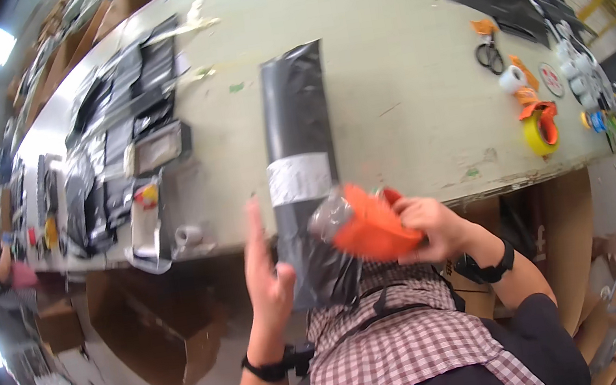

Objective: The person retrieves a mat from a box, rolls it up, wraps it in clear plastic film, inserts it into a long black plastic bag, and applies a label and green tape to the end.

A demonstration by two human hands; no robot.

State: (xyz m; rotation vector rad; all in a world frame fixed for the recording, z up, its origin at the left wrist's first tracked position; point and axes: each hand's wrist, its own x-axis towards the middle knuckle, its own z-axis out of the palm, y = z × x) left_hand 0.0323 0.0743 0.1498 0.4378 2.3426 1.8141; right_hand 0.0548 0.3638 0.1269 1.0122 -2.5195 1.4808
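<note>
A long black plastic-wrapped package (296, 114) lies at the middle of the table with its near end hanging over the front edge. Around its middle is a white label (300, 178). My right hand (434, 226) grips an orange tape dispenser (373, 224) with a roll of clear tape, held at the right side of the package and slightly blurred. My left hand (266, 274) is upright on the package's left side, fingers stretched out and thumb apart, holding nothing. Whether its palm touches the plastic I cannot tell.
On the left lie black plastic bags (115, 126) and a grey box (158, 149). Scissors (489, 56), a yellow tape roll (538, 134) and white rolls (576, 65) sit at the right. A cardboard box (157, 327) stands below the table edge. Other people are at both sides.
</note>
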